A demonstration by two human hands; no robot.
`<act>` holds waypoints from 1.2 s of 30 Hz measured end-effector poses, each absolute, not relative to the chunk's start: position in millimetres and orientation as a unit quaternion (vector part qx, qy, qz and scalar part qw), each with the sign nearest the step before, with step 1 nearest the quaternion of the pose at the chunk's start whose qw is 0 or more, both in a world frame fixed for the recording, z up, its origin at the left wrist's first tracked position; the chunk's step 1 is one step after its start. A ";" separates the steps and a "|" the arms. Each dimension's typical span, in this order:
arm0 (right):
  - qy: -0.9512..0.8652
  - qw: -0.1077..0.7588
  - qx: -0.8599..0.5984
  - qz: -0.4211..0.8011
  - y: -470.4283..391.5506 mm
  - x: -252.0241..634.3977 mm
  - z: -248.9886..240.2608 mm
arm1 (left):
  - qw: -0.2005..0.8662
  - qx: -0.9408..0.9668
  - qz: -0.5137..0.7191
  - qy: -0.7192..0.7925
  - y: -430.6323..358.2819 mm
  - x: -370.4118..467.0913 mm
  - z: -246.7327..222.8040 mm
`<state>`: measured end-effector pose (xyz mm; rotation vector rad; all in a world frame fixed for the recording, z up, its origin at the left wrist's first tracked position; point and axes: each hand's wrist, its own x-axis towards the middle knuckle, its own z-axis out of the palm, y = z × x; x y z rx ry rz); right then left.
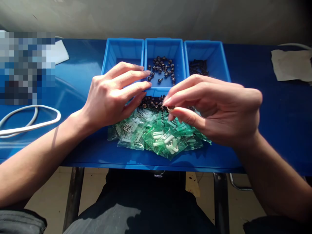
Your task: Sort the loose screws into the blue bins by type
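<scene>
My right hand [214, 107] pinches a small metal screw [170, 108] between thumb and fingertips, above the front of the middle bin; only its end shows. Stretched out and slightly spread, the fingers of my left hand [117, 91] lie over the front of the left bin [124, 48] and reach the wall of the middle bin [179, 58]. Dark hex-head screws [161, 65] lie scattered in the middle bin. More dark screws [152, 102] are heaped in front of it, behind a pile of green clear plastic packets [168, 139] with white plugs and screws inside.
The right bin [216, 58] holds long dark screws [198, 66]. A white cable [55, 113] loops on the blue table [92, 156] at left, with white paper [60, 52] behind. Brownish paper [291, 65] lies at far right. A wall rises behind the bins.
</scene>
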<state>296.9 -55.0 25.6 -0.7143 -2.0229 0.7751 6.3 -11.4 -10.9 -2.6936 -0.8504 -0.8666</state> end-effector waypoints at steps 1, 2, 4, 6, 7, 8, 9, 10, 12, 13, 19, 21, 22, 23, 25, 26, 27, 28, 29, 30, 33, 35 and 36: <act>-0.782 0.426 -0.296 0.344 -57.3 294.8 26.0 | 0.093 -0.909 -0.295 -0.280 -10.9 5.9 -10.9; -0.764 0.426 -0.305 0.376 -58.8 293.5 26.1 | 0.093 -0.909 -0.296 -0.278 -10.7 5.7 -10.7; -0.747 0.397 -0.308 0.435 -58.9 292.6 25.3 | 0.094 -0.909 -0.292 -0.281 -10.9 5.8 -10.4; -0.733 0.371 -0.300 0.485 -55.5 292.6 22.8 | 0.096 -0.908 -0.285 -0.291 -11.9 6.4 -10.0; -0.719 0.380 -0.305 0.496 -53.2 292.4 21.1 | 0.098 -0.908 -0.282 -0.295 -12.5 6.8 -9.8; -0.699 0.410 -0.313 0.495 -51.0 292.0 19.6 | 0.100 -0.908 -0.281 -0.295 -13.2 7.1 -9.6; -0.675 0.453 -0.323 0.485 -49.0 291.6 18.3 | 0.101 -0.907 -0.282 -0.294 -13.7 7.3 -9.5; -0.652 0.494 -0.331 0.470 -47.6 291.6 17.7 | 0.101 -0.907 -0.283 -0.294 -14.2 7.6 -9.3; -0.639 0.541 -0.351 0.419 -46.3 293.3 18.5 | 0.098 -0.907 -0.280 -0.298 -15.0 8.0 -9.0; -0.659 0.537 -0.363 0.382 -46.1 295.5 19.8 | 0.097 -0.908 -0.278 -0.299 -15.2 8.1 -8.8; -0.936 0.252 -0.232 0.086 -42.4 313.5 21.1 | 0.093 -0.906 -0.287 -0.295 -14.4 8.8 -8.2; -0.961 0.179 -0.212 0.011 -41.3 314.5 16.9 | 0.091 -0.907 -0.285 -0.297 -13.9 8.6 -7.7; -0.963 0.164 -0.212 -0.022 -41.3 313.9 14.7 | 0.090 -0.907 -0.283 -0.298 -13.8 8.6 -7.4; -0.964 0.157 -0.212 -0.046 -41.5 312.8 12.8 | 0.091 -0.907 -0.282 -0.298 -13.8 8.5 -7.2; -0.961 0.167 -0.210 -0.070 -42.3 310.0 10.2 | 0.092 -0.908 -0.282 -0.296 -14.1 8.4 -6.9; -0.958 0.181 -0.211 -0.069 -42.5 308.7 9.4 | 0.091 -0.908 -0.282 -0.296 -14.4 8.4 -6.9; -0.954 0.203 -0.212 -0.056 -42.6 307.6 8.9 | 0.089 -0.908 -0.281 -0.298 -14.8 8.4 -7.1; -0.948 0.234 -0.212 -0.035 -42.6 306.6 8.5 | 0.087 -0.907 -0.281 -0.300 -15.1 8.5 -7.4; -0.939 0.271 -0.211 -0.007 -42.6 305.6 8.2 | 0.085 -0.906 -0.284 -0.301 -15.4 8.6 -7.9; -0.928 0.307 -0.211 0.020 -42.8 304.6 8.0 | 0.082 -0.905 -0.287 -0.302 -15.5 8.7 -8.4; -0.893 0.381 -0.230 0.059 -46.1 300.8 8.2 | 0.078 -0.904 -0.294 -0.300 -14.9 8.4 -10.1; -0.869 0.409 -0.272 0.060 -50.8 297.5 9.5 | 0.077 -0.904 -0.290 -0.304 -13.9 7.9 -10.9; -0.852 0.428 -0.293 0.070 -53.6 295.7 10.7 | 0.079 -0.905 -0.288 -0.304 -13.3 7.5 -11.0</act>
